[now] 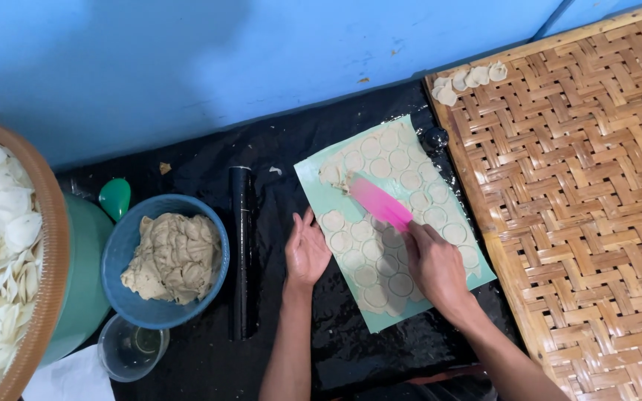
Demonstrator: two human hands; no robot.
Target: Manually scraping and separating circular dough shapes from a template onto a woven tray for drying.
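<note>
1. The right hand (434, 266) is gripping a flat pink plastic scraper (380, 204), sliding under thin dough circles (380, 245).
2. The left hand (305, 252) is lying open, pressing the pale green sheet (313, 178).
3. Pushing too hard could be tearing them.

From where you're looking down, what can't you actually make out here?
Head view only:
- Pink scraper: its handle is buried in the right hand.
- Dough rounds under that hand on the green sheet: covered.
- Left hand: its palm faces down, so contact with the sheet's edge is unclear.
- Tray of white pieces: cut off by the left edge.
- Small clear cup: contents too dim to tell.
</note>
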